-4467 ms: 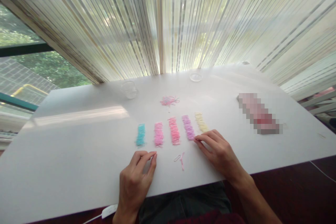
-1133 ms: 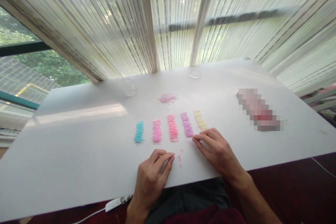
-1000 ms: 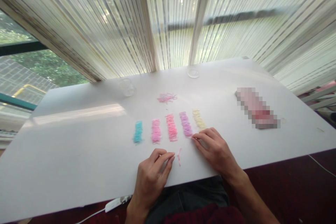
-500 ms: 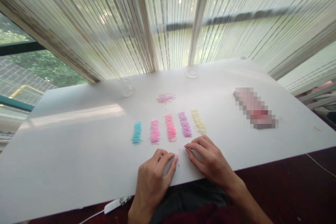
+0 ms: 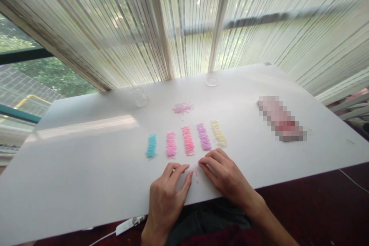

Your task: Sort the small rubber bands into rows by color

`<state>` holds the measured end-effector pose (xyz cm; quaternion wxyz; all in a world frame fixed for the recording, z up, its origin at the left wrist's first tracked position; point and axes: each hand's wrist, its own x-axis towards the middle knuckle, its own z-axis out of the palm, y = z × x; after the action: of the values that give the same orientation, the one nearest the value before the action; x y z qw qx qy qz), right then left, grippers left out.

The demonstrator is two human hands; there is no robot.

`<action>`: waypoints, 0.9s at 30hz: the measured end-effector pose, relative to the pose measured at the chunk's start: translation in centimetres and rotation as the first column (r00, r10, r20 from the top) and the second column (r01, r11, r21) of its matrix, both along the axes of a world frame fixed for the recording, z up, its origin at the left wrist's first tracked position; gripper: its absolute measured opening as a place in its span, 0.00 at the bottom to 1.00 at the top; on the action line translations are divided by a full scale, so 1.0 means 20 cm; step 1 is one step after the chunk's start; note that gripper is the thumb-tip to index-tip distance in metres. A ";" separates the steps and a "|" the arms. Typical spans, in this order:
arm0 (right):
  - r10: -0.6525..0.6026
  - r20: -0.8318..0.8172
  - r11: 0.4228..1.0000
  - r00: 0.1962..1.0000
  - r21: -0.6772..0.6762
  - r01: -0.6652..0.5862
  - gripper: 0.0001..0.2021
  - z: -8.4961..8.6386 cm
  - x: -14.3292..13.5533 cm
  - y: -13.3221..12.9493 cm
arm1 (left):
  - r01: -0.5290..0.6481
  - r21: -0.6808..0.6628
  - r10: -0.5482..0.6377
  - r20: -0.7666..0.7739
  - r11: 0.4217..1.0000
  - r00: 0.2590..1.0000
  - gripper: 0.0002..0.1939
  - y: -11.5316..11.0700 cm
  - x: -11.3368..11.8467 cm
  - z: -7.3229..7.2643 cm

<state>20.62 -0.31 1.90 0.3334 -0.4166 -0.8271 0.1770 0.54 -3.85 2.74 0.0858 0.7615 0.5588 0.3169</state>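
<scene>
My left hand [image 5: 170,190] rests at the front of the white table [image 5: 86,177], thumb and index finger parted with nothing visible between them. Opposite it, my right hand [image 5: 227,169] pinches the end of a thin pale strip [image 5: 194,167], too faint to make out fully. Just below the fingertips lies a small pink strip [image 5: 196,177] on the tabletop. Beyond my hands, short thin strips are arranged in columns by colour: blue [image 5: 151,146], pink [image 5: 171,145], coral pink [image 5: 188,140], purple [image 5: 204,137] and yellow [image 5: 218,133].
Farther back lies a loose pile of mixed pastel strips [image 5: 183,108]. Clear round containers or lids [image 5: 140,98] [image 5: 212,81] stand near the far edge. A blurred-out pinkish object [image 5: 281,119] is at the right. Below the front edge is a white power strip [image 5: 129,224].
My left finger and thumb have spread apart, away from the pink strip, which now lies on the table. My right fingertips have shifted slightly left.
</scene>
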 end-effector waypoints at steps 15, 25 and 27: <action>-0.004 -0.069 1.000 0.998 -0.001 0.004 0.06 0.03 -0.01 -0.01 | -0.084 0.114 0.090 -0.043 0.990 0.995 0.11 0.10 -0.16 0.03; 0.099 -0.029 0.986 0.995 -0.131 -0.102 0.05 0.01 0.00 -0.08 | -0.039 0.079 0.046 -0.088 0.996 0.995 0.13 0.16 -0.07 0.01; 0.106 -0.016 0.985 0.994 -0.136 -0.108 0.07 0.01 0.00 -0.08 | -0.033 0.077 0.039 -0.084 0.997 0.996 0.13 0.16 -0.06 0.00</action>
<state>20.62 -1.94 2.14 0.2977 -0.3926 -0.8327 0.2527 -0.65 -0.62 2.79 0.0275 0.7669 0.5632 0.3065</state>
